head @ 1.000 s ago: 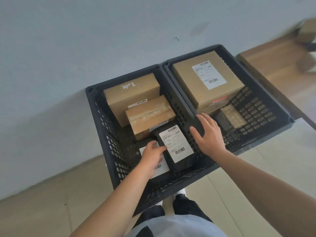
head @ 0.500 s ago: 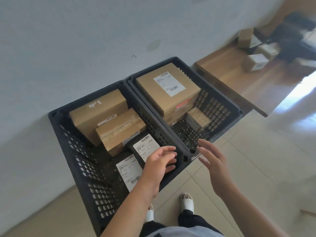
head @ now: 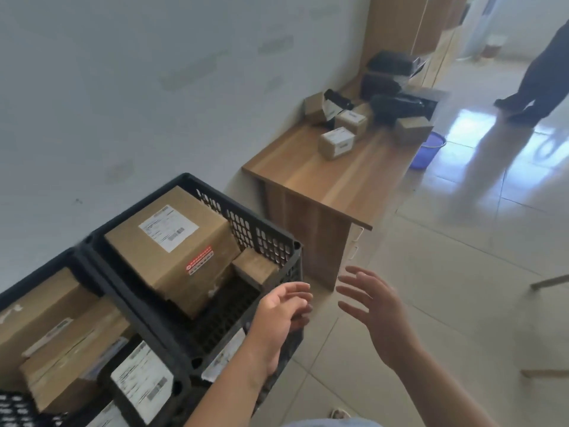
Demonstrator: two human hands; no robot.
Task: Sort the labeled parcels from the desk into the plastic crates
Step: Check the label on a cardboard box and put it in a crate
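Two black plastic crates stand side by side against the wall. The right crate [head: 277,241] holds a large labeled cardboard box [head: 172,245] and a smaller box [head: 255,266]. The left crate [head: 181,392] holds brown boxes [head: 46,315] and black labeled parcels [head: 141,380]. My left hand [head: 283,312] hovers over the right crate's front corner, fingers relaxed, holding nothing. My right hand [head: 375,312] is spread open in the air beside it. More parcels [head: 337,143] lie on the wooden desk [head: 326,177] further right.
Dark bags [head: 397,106] sit at the desk's far end. A purple bucket [head: 428,149] stands on the tiled floor beyond the desk. A person's legs [head: 538,72] are at the top right. Metal furniture legs [head: 551,282] show at the right edge.
Both hands have left the left crate and lifted away, empty. My view has swung right, bringing the desk and its parcels into sight.
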